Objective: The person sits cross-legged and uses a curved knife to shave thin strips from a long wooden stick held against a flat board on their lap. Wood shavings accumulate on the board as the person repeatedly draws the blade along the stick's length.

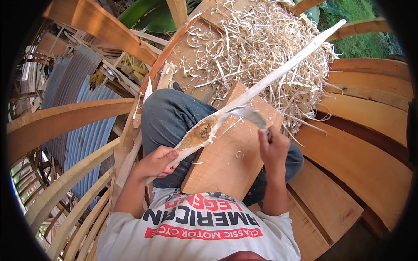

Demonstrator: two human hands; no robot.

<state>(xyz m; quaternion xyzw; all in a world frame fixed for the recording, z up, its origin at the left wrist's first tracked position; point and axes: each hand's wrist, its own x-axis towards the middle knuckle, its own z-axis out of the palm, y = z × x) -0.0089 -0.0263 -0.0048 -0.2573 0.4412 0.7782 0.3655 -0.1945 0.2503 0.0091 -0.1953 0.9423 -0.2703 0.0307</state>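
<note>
A long pale stick of wood (pixel 278 71) runs from my lap up to the far right. Its near part is wider, with a rough brown patch and frayed, freshly cut edges. My left hand (pixel 161 160) is wrapped round the near end, over my left thigh. In my right hand (pixel 274 145) is a knife with a curved grey blade (pixel 249 115); most of its handle is hidden by my fingers. The blade's tip reaches the stick just beyond the brown patch; I cannot tell whether it is cutting in. Beneath, a flat brown board (pixel 233 156) lies across my lap.
A big heap of curled wood shavings (pixel 265 52) covers the boards in front of me. Curved wooden planks (pixel 365 102) rise on the right, and upright ribs (pixel 74 113) on the left. Beyond those lie corrugated metal sheets (pixel 93 130) and scrap wood.
</note>
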